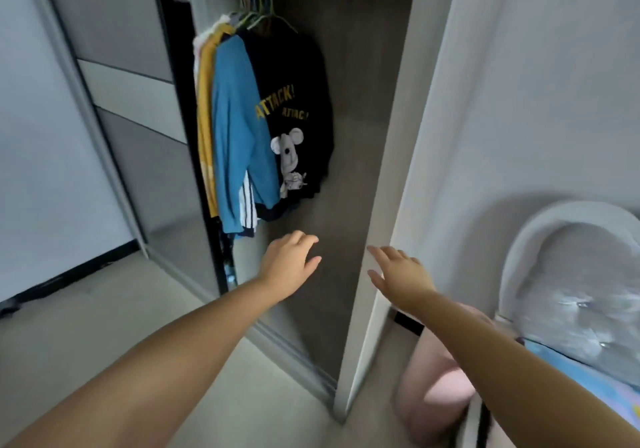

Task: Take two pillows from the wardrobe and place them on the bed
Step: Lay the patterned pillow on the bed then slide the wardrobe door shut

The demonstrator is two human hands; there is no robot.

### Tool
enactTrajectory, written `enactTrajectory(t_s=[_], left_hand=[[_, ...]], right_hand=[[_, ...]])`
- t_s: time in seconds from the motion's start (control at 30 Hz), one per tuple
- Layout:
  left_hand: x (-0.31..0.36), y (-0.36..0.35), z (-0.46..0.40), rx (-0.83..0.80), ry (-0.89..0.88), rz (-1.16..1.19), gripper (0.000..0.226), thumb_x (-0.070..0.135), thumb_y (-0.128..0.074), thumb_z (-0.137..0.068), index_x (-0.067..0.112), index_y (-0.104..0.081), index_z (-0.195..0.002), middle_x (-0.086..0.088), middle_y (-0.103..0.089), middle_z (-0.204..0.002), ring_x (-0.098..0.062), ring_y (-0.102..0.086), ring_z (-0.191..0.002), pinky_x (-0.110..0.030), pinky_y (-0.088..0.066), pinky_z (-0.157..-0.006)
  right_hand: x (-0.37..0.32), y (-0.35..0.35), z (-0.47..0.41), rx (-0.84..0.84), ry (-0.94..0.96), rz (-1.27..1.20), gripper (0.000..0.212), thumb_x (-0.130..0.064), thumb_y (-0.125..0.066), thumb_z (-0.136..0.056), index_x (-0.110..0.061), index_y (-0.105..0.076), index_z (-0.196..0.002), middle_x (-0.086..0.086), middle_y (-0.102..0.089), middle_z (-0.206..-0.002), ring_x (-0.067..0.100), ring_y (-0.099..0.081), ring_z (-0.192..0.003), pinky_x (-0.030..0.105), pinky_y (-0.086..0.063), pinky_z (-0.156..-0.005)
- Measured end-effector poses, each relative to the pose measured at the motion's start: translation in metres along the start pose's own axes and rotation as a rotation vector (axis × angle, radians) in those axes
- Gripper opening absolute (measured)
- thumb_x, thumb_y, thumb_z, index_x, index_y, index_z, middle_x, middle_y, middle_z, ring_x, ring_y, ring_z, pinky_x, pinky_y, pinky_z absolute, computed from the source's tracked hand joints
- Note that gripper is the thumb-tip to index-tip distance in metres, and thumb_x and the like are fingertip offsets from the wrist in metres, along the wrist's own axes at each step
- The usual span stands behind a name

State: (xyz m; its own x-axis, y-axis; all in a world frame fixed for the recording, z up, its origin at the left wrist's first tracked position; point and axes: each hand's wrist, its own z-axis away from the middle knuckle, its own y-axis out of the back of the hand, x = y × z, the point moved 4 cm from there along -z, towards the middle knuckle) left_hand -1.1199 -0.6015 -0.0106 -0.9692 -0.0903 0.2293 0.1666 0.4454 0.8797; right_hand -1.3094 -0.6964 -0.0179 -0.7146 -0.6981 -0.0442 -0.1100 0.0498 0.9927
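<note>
The wardrobe [346, 135] fills the middle of the frame with its compartment standing open, and both bare arms are stretched toward it from the bottom corners. The left hand [289, 262], at lower centre, is seen with fingers loosely curled and spread, and nothing is held in it. The right hand [398, 274], just to its right, is held flat and open with the fingers extended close to the edge of the pale door panel [391, 205]; whether that edge is actually touched cannot be told. Nothing is gripped by it either.

No pillows can be seen inside the open compartment. Only hanging clothes [256, 128] are shown at upper left of the opening, and the rest of the visible interior looks bare and dim. A pink soft shape [429, 388] lies at lower right beside the bed [571, 309], but what it is cannot be told.

The step in hand is judged to be the reach into the wardrobe to find a pillow. It is best done by first looking lower or higher in the compartment, since the part in view holds none. The clothes should be kept clear of the left arm so the hangers are not dragged. Once a pillow is found, it should be taken with both hands spread wide on its sides, because a soft bulky thing sags when pinched at one corner.
</note>
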Motion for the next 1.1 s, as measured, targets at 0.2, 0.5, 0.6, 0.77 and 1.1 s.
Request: enactTrajectory(t_s=[0.2,0.5,0.6,0.77,1.1], left_hand=[[-0.144,0.073,0.032,0.035,0.247,-0.098,0.038,0.034,-0.053,-0.092,0.015,-0.054,-0.125,-0.008,-0.06,-0.117,-0.028,-0.06,-0.101,-0.037,-0.048,-0.086],[-0.326,0.158,0.031,0.102,0.382,-0.142,0.04,0.033,-0.052,-0.093,0.015,-0.052,-0.128,-0.009,-0.058,-0.126,-0.027,-0.054,-0.115,-0.036,-0.042,-0.094],[-0.362,0.167,0.018,0.12,0.388,-0.121,0.039,0.032,-0.053,-0.092,0.014,-0.052,-0.127,-0.01,-0.058,-0.124,-0.029,-0.055,-0.113,-0.037,-0.044,-0.093],[-0.414,0.162,-0.024,0.148,0.389,-0.069,0.04,0.033,-0.053,-0.092,0.014,-0.052,-0.127,-0.011,-0.058,-0.123,-0.029,-0.056,-0.112,-0.037,-0.045,-0.09],[-0.52,0.15,-0.183,0.137,0.236,-0.108,0.042,0.033,-0.051,-0.093,0.015,-0.049,-0.131,-0.009,-0.057,-0.124,-0.028,-0.054,-0.115,-0.036,-0.043,-0.095]], right_hand=[[-0.137,-0.002,-0.084,0.047,0.201,-0.022,0.053,-0.038,-0.039,-0.098,-0.023,-0.027,-0.147,0.005,-0.042,-0.143,0.028,-0.043,-0.128,0.042,-0.038,-0.102],[-0.302,-0.002,-0.201,0.066,0.239,-0.081,0.052,-0.037,-0.04,-0.098,-0.023,-0.027,-0.146,0.005,-0.043,-0.142,0.026,-0.044,-0.128,0.041,-0.039,-0.1],[-0.337,-0.001,-0.231,0.059,0.267,-0.069,0.051,-0.037,-0.038,-0.098,-0.022,-0.027,-0.146,0.006,-0.044,-0.139,0.028,-0.046,-0.126,0.043,-0.04,-0.099],[-0.364,0.001,-0.293,0.083,0.279,-0.05,0.051,-0.035,-0.037,-0.099,-0.022,-0.026,-0.146,0.005,-0.043,-0.14,0.028,-0.048,-0.123,0.043,-0.042,-0.096],[-0.377,0.001,-0.491,0.165,0.224,-0.143,0.053,-0.037,-0.037,-0.099,-0.023,-0.022,-0.148,0.003,-0.039,-0.144,0.026,-0.045,-0.125,0.041,-0.045,-0.094]])
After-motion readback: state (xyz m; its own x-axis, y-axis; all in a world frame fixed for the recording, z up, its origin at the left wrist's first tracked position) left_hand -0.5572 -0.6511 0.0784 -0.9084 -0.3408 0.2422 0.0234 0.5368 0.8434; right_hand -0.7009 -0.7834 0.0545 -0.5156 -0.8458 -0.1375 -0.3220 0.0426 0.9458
